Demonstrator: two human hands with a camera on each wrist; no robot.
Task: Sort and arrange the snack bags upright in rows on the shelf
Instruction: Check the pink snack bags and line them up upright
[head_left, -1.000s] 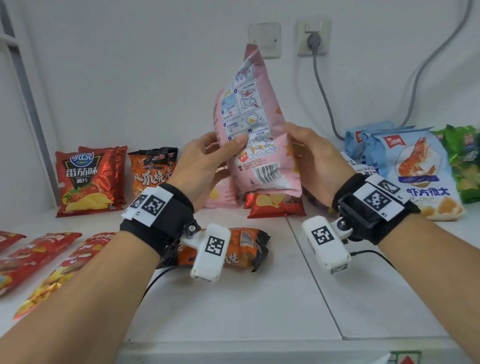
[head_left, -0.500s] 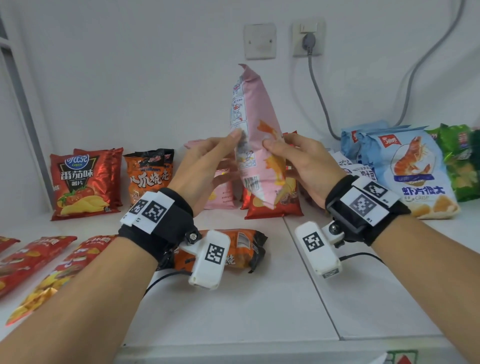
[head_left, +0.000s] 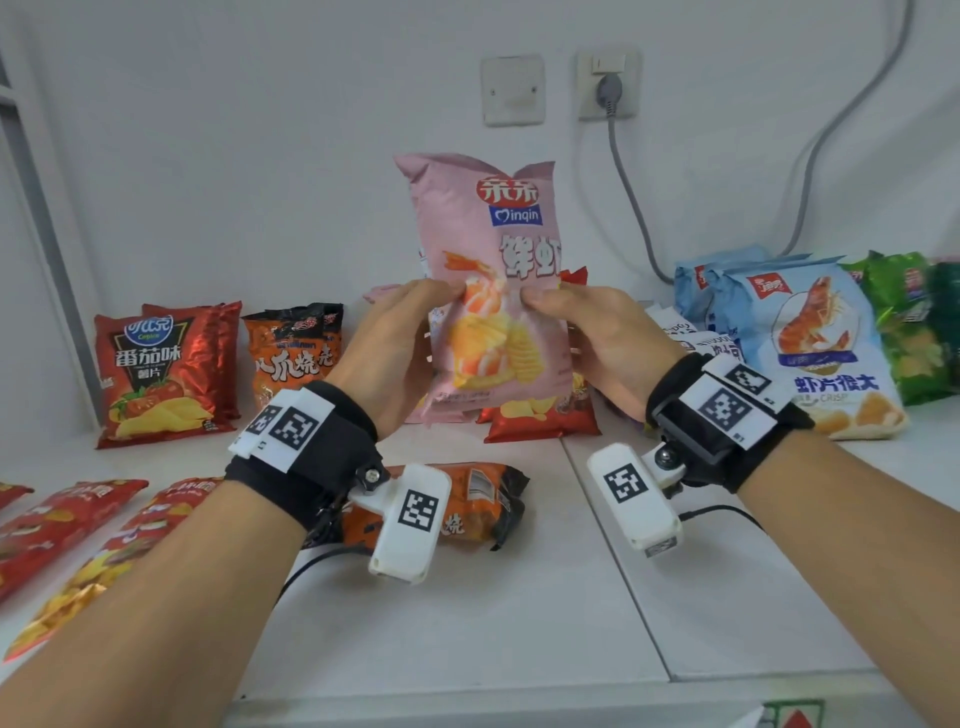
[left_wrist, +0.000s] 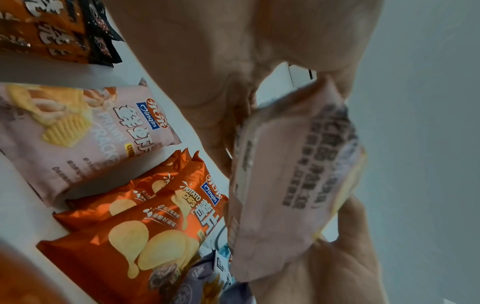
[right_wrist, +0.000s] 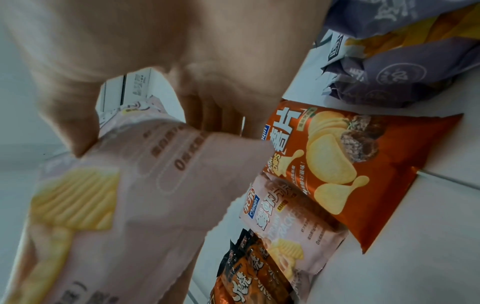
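Holding the pink bag (head_left: 493, 291) in the air above the shelf (head_left: 519, 597), both hands keep it upright with its printed front toward the person. The left hand (head_left: 400, 343) pinches the left edge, thumb on the front and fingers (left_wrist: 233, 127) curled behind; the right hand (head_left: 592, 332) grips the right edge in the same way. The long axis of the bag is vertical, the top seal up near the wall, the bottom seal just above the red bag (head_left: 540, 415) and in front of the other pink bag (left_wrist: 85, 131), which leans at the back.

I think the next step is to stand it in the row with its twin. Several things can go wrong here. The bag is soft and full of air, so on its narrow bottom seal it can tip forward or slide flat when the hands let go, if it does not lean on something. Coming down, its lower edge can push the red bag or the other pink bag and knock them over. A too strong pinch may also crush the chips. The orange bag (head_left: 467, 509) lies flat under the wrists, so a low forearm could drag it
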